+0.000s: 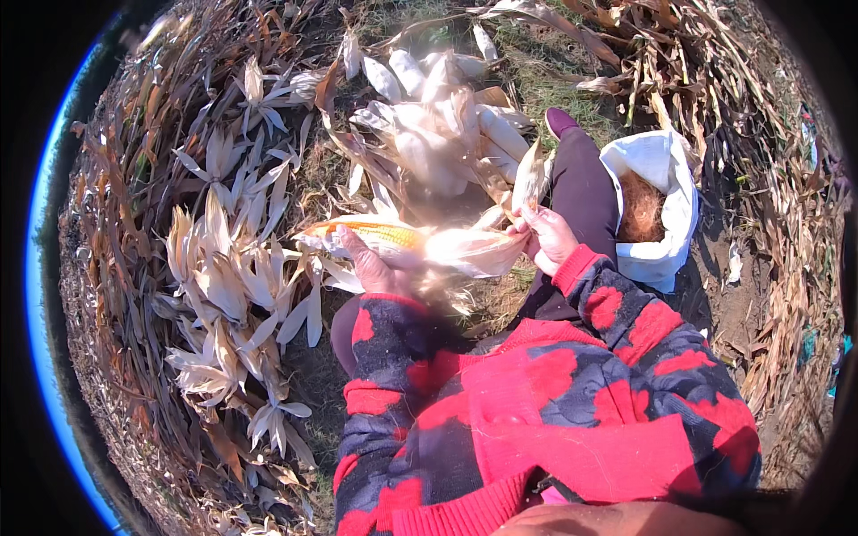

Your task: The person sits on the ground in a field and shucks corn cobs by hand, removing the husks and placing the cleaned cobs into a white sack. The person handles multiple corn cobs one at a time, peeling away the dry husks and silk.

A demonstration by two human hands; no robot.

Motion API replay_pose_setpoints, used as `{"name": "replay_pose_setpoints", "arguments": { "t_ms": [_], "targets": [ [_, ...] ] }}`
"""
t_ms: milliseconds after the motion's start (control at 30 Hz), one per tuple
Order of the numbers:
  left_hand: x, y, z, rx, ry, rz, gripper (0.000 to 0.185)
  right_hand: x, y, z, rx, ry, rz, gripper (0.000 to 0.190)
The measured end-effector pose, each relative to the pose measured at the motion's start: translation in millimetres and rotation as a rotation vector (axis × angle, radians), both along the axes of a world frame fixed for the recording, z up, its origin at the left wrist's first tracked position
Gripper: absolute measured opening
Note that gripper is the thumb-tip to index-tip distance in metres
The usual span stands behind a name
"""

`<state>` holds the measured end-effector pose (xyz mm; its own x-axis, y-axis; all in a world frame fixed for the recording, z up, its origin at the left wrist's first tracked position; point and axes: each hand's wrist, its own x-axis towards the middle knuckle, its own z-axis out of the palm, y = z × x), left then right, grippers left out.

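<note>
My left hand (pixel 373 263) is closed around an ear of yellow corn (pixel 385 234), held sideways in front of me with its kernels bared along the top. Pale husk leaves (pixel 472 252) are peeled back from the ear and stretch to the right. At their far end, the fingers of my right hand (pixel 548 239) pinch the husk near the stalk end. A dry husk piece (pixel 529 177) stands up just above those fingers. Just beyond the ear lies a heap of corn ears in pale husks (pixel 429 144), partly blurred by glare.
Right of my outstretched leg (pixel 582 181) stands a white sack (pixel 672 251) with brown corn silk (pixel 641 209) inside. Emptied husks (pixel 218 288) lie at left over dry cornstalks (pixel 127 268). More cornstalks (pixel 704 67) are piled at the upper right.
</note>
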<state>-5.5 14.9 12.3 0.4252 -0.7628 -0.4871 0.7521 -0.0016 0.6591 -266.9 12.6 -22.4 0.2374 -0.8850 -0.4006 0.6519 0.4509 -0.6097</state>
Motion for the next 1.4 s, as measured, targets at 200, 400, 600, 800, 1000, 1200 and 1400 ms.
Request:
{"name": "replay_pose_setpoints", "arguments": {
  "t_ms": [200,400,600,800,1000,1200,1400],
  "targets": [
    [-8.8,-1.6,4.0,0.029,-0.106,0.010,0.087,-8.1,-29.3,-35.4,-0.087,0.248,-0.139,0.019],
    [-6.0,0.3,-2.1,0.060,-0.114,0.025,0.093,-8.8,-54.0,-54.8,-0.114,0.439,-0.252,0.020],
    [-17.2,-3.8,9.5,0.047,-0.138,0.114,0.089,-31.5,-86.7,-79.5,-0.207,0.523,-0.444,0.018],
    [-2.5,-4.9,-4.4,0.041,-0.181,0.148,0.084,-67.2,-96.2,-38.2,0.003,0.221,-0.542,0.018],
    [-7.9,-2.8,-11.4,-0.055,-0.223,-0.039,0.079,-70.0,-91.0,8.9,-0.041,0.117,-0.251,0.016],
    [-51.5,5.5,16.1,-0.028,-0.115,-0.536,0.059,14.3,-62.1,37.4,-0.225,0.239,0.144,0.025],
    [-44.9,9.2,-6.9,0.001,-0.326,-0.729,0.059,56.1,-37.0,46.5,-0.618,1.017,0.151,0.058]
  ]
}}
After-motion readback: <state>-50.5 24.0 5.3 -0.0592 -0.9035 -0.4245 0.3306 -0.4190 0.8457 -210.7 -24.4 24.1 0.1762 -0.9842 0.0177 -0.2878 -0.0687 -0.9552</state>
